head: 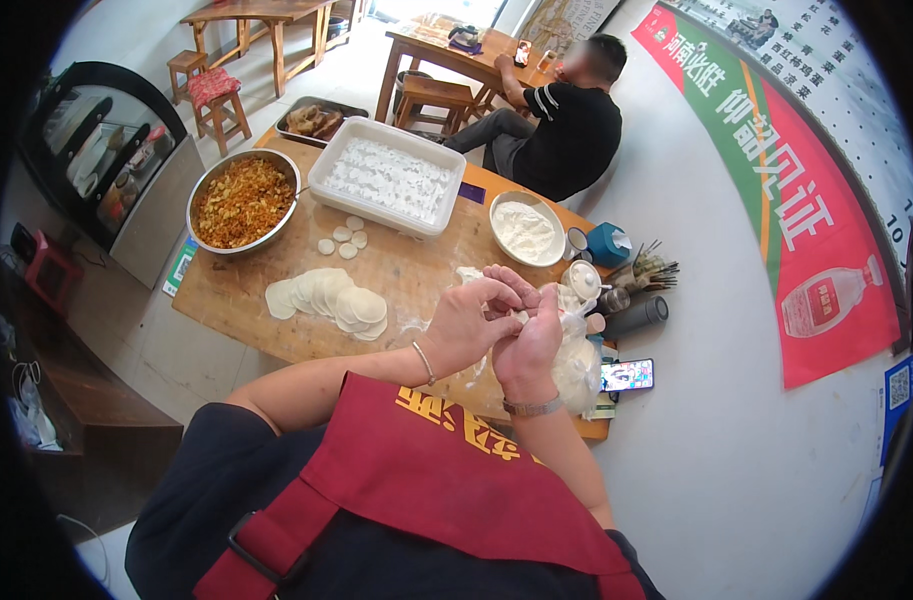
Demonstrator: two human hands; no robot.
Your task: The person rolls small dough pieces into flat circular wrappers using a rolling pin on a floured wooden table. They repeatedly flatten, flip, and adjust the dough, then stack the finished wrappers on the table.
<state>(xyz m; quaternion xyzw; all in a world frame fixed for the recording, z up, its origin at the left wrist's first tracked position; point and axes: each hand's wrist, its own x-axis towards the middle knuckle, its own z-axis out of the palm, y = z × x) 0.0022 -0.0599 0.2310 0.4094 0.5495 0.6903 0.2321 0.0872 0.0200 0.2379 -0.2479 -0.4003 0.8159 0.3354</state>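
My left hand (462, 321) and my right hand (530, 341) meet over the right part of a floured wooden tabletop (419, 262). Their fingers close around a small piece of pale dough (521, 317), mostly hidden by them. Overlapping round dough wrappers (325, 298) lie to the left of my hands. Beyond these sit several small flattened dough discs (347, 252). A white plastic tub (447, 212) behind them holds many small white pieces. The steel bowl (296, 169) at the left is full of chopped orange-brown filling (242, 199). White flour (525, 225) fills a bowl (554, 257) beyond my hands.
Clear plastic bags (578, 364), a lidded white jar (584, 279), a dark bottle (636, 318) and a blue tissue box (608, 244) crowd the right edge. A phone (627, 376) lies nearby. A metal tray of meat (314, 120) stands behind. A person (569, 135) sits beyond.
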